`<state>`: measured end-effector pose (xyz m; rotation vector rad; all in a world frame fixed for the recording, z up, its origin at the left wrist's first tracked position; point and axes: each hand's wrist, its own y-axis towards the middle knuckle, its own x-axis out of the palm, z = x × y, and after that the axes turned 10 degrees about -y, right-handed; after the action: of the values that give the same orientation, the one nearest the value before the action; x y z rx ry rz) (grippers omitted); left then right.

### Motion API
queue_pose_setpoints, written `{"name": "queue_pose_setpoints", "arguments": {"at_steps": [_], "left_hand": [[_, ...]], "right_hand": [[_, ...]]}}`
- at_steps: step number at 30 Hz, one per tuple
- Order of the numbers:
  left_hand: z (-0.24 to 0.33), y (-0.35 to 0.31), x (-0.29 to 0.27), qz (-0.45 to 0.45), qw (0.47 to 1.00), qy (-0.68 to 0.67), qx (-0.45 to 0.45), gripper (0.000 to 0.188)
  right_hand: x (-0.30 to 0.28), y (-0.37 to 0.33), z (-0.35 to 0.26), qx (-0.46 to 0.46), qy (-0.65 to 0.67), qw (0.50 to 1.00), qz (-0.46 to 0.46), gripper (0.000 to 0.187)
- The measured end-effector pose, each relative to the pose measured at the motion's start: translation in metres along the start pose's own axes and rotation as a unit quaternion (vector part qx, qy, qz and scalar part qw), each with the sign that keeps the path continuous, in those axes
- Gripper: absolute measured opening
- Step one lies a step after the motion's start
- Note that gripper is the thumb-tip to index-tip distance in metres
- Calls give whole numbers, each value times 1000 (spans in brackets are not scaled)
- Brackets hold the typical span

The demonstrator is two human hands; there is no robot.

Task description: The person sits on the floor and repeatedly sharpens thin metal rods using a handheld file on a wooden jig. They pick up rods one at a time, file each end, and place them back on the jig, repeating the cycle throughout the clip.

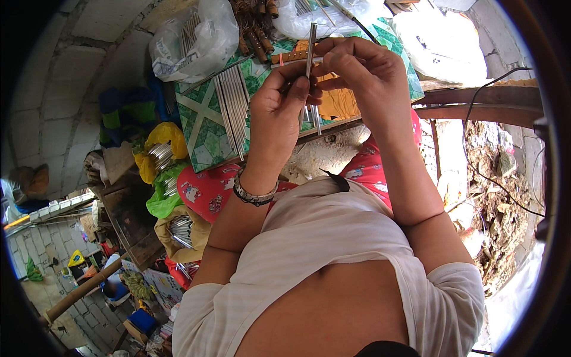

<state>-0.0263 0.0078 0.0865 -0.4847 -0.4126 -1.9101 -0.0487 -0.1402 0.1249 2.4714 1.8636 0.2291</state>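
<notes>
My left hand [275,101] is closed round a thin silver metal tube [311,43], which stands nearly upright between thumb and fingers. Just to its right, my right hand [370,71] is curled with thumb and fingertips pinched close to the tube; whatever it may hold is hidden. Beneath both hands lies a green patterned tabletop [201,134]. A row of similar silver tubes [231,110] rests on it, left of my left hand. Under my right hand is an orange-yellow piece of material [340,106], and a brown dotted stick [289,56] lies behind the tube.
Clear plastic bags [205,50] with metal rods and a bundle of brown sticks [257,43] fill the far side. A white sack [443,47] stands far right. Yellow [172,135] and green bags [159,202] of tubes hang at left. A black cable [470,119] runs down the right.
</notes>
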Motion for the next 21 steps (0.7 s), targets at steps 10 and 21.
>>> {"name": "queue_pose_setpoints", "arguments": {"at_steps": [10,21], "left_hand": [[-1,-1,1,-4,1000,22,19,22],[-1,-1,-1,9,1000,7,0,21]], "right_hand": [[-4,3,0,27,-64,997,-24,16],[-4,1,-2,15,-44,998,-29,16]]}}
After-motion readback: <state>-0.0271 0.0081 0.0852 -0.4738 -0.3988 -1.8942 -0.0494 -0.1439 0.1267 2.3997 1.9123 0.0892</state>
